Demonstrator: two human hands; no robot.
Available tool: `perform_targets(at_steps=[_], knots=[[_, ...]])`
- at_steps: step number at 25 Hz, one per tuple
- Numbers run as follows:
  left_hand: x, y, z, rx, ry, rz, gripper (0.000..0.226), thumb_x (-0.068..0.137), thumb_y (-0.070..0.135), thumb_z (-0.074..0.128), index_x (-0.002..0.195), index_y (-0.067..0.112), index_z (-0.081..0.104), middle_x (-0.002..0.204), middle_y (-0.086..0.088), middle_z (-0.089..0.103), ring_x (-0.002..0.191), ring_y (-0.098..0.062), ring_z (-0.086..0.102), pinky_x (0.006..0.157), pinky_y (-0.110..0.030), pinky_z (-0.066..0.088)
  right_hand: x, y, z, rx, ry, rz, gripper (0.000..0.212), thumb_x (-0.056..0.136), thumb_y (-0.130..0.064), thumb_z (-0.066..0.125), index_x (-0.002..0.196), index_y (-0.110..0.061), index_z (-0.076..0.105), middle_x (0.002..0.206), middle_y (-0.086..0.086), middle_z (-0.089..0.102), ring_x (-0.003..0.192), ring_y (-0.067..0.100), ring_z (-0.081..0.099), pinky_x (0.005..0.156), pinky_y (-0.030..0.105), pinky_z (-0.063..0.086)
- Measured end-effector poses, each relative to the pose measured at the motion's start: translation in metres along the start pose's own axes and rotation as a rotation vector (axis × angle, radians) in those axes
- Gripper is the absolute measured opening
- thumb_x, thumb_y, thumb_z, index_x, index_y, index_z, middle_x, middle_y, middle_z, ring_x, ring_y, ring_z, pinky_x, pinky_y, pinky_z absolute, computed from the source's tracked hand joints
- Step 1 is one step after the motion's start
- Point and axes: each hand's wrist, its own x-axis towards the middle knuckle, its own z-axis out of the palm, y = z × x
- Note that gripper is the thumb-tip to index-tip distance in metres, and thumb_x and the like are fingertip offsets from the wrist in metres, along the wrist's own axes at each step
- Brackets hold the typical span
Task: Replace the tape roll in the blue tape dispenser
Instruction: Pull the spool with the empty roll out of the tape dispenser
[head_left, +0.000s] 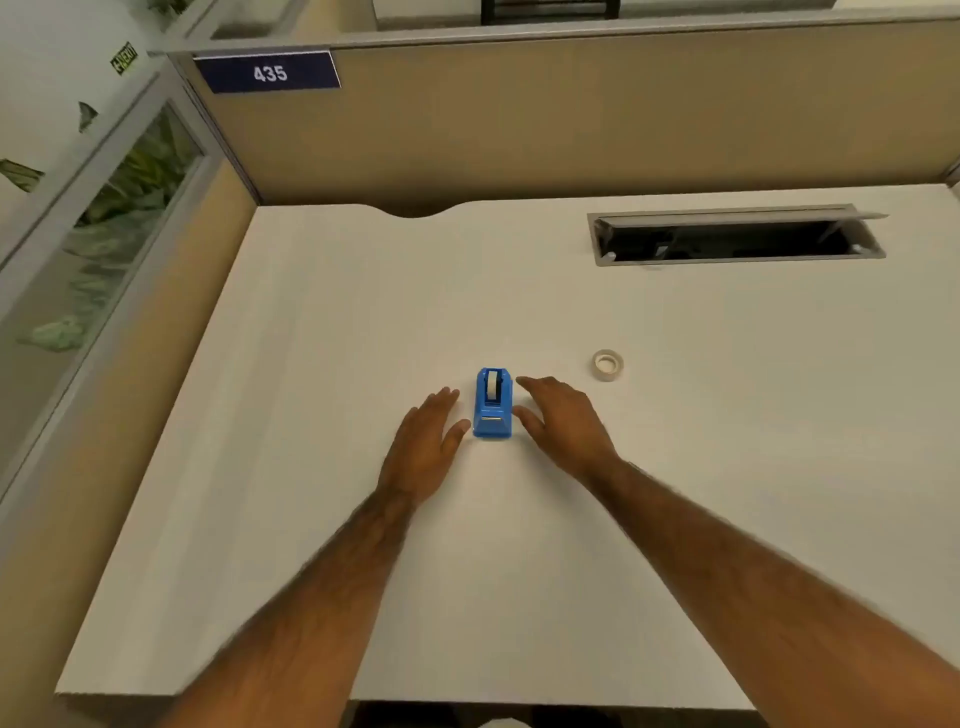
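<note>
A small blue tape dispenser (493, 404) stands on the white desk (311, 467), its cutter end toward me and a tape roll seated in its top. My left hand (427, 444) lies flat just left of it, thumb tip close to its lower corner. My right hand (563, 423) hovers just right of it with fingers spread, empty. A loose whitish tape roll (607, 364) lies flat on the desk farther right, apart from both hands.
An open cable hatch (737, 239) is sunk into the desk at the back right. Tan cubicle partitions (571, 119) close the back and left sides, with a blue "435" sign (269, 73). The desk's front edge runs near the bottom.
</note>
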Motion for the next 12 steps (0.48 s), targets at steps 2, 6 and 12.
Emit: perform_targets(at_steps=[2,6,12], knots=[[0.010,0.007,-0.002,-0.046,-0.022,-0.026,0.050,0.105,0.038,0.036,0.154,0.028,0.031,0.159,0.004,0.035,0.147,-0.017,0.031,0.122,-0.038,0.024,0.012,-0.007,-0.002,0.118,-0.015,0.033,0.049,0.099,-0.040,0.048,0.145,-0.024,0.041,0.139,0.002,0.055,0.121,0.022,0.056,0.100,0.037,0.045],[0.024,0.012,-0.003,-0.060,-0.064,0.021,0.046,0.105,0.029,0.038,0.151,0.028,0.037,0.148,0.003,0.052,0.134,-0.020,0.050,0.114,-0.042,0.039,0.026,-0.021,-0.003,0.148,-0.072,0.073,0.054,0.094,-0.038,0.058,0.143,-0.023,0.044,0.136,0.002,0.055,0.118,0.021,0.057,0.096,0.035,0.047],[0.028,0.006,-0.004,-0.072,-0.067,0.049,0.044,0.105,0.028,0.038,0.150,0.028,0.039,0.145,0.002,0.054,0.132,-0.020,0.052,0.114,-0.040,0.039,0.038,-0.026,-0.003,0.058,-0.085,0.083,0.053,0.087,-0.034,0.067,0.136,-0.020,0.051,0.127,0.003,0.058,0.108,0.021,0.057,0.088,0.033,0.047]])
